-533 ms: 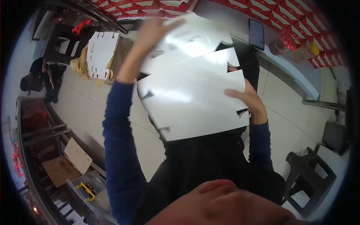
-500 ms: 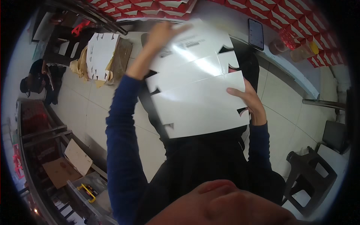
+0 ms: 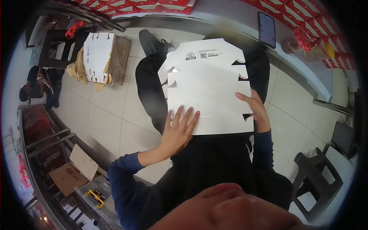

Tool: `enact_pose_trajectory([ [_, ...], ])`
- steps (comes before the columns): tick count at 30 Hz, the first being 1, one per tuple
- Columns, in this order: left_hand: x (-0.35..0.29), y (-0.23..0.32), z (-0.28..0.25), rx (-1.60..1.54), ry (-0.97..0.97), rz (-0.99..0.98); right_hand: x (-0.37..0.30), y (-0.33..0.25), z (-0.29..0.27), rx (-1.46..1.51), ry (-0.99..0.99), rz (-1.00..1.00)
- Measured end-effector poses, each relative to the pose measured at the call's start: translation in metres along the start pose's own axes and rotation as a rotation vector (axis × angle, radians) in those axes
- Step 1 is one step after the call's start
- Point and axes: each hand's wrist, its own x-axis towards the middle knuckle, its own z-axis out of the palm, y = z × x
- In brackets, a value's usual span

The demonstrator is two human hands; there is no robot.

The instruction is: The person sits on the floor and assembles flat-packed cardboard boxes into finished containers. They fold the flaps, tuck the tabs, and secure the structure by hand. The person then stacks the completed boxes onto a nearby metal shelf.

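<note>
A white die-cut cardboard box blank (image 3: pixel 214 88) with notched sides lies over my lap. Grey print and a square code mark its far end. At its left edge, layers show slightly offset, as if one panel lies folded over another. My left hand (image 3: pixel 178 130) rests on the near left corner, fingers spread flat on the surface. At the right edge my right hand (image 3: pixel 257 109) grips the blank, thumb on top and the other fingers hidden beneath.
Similar white blanks (image 3: pixel 96 57) are stacked in a wrapped bundle on the tiled floor, far left. Far right, a phone (image 3: pixel 266 30) and jars (image 3: pixel 319 53) rest on a ledge beside red-and-white boxes (image 3: pixel 283 9). A dark stool (image 3: pixel 318 180) stands at right, a plastic bin (image 3: pixel 101 203) at near left.
My left hand has moved from the blank's far left part to its near left corner. The creased panels now lie flatter, one over another. The right hand keeps its hold.
</note>
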Motion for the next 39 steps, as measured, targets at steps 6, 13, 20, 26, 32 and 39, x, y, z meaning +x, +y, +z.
enact_pose_trajectory([
  [6,-0.010,-0.027,0.032,0.295,0.257,0.223,-0.054,-0.035,0.044,-1.544,0.607,-0.664],
  [13,-0.006,-0.031,0.036,0.201,0.334,0.271,-0.068,0.019,0.058,-1.689,-0.083,-0.917],
  [20,0.018,-0.031,0.015,-0.288,0.154,0.022,-0.017,-0.013,0.040,-1.408,-0.519,-0.613],
  [26,0.065,-0.085,0.072,-0.499,0.091,0.063,0.066,-0.023,0.026,-1.192,-0.772,-0.090],
  [32,0.027,-0.074,-0.013,-0.563,0.333,0.131,-0.002,-0.098,0.026,-0.835,-0.842,-0.332],
  [39,0.004,-0.087,-0.133,-0.623,0.265,0.117,-0.038,-0.064,0.009,-0.796,-0.172,-1.100],
])
